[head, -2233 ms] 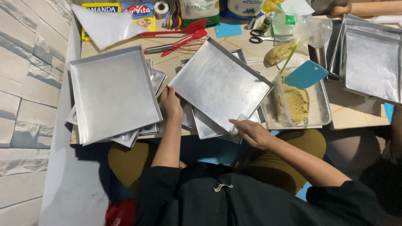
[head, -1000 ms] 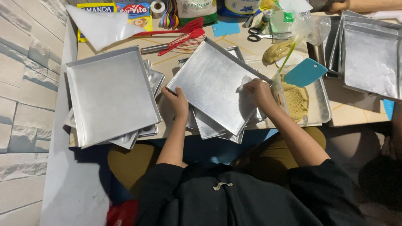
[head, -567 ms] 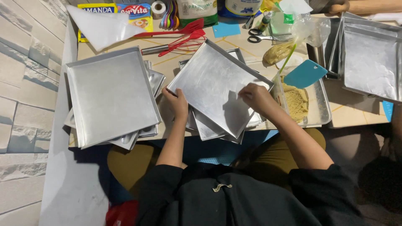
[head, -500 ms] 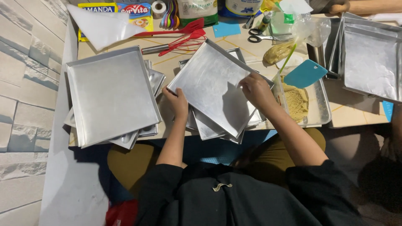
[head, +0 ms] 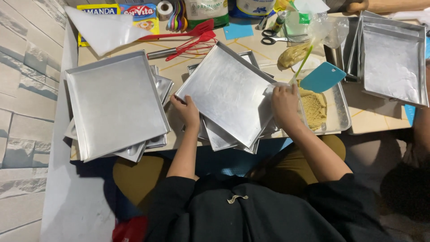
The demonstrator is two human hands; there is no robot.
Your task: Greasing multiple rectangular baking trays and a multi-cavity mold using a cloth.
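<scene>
A square metal baking tray (head: 226,92) lies tilted on top of a stack of similar trays in front of me. My left hand (head: 186,110) grips its near left edge. My right hand (head: 284,101) presses a small white wad, paper or cloth (head: 274,87), against the tray's right edge. Another stack of metal trays (head: 114,105) sits to the left, apart from both hands.
A tray with yellow dough (head: 316,107) and a teal scraper (head: 323,77) lies right of my hand. More trays (head: 392,60) stand far right beside another person's arm (head: 380,5). Red whisk (head: 190,45), scissors (head: 274,36), packets and jars line the back.
My right hand has moved from the tray's near corner up along its right side to the far right edge, still pressing the white wad. My left hand stayed on the tray's left edge.
</scene>
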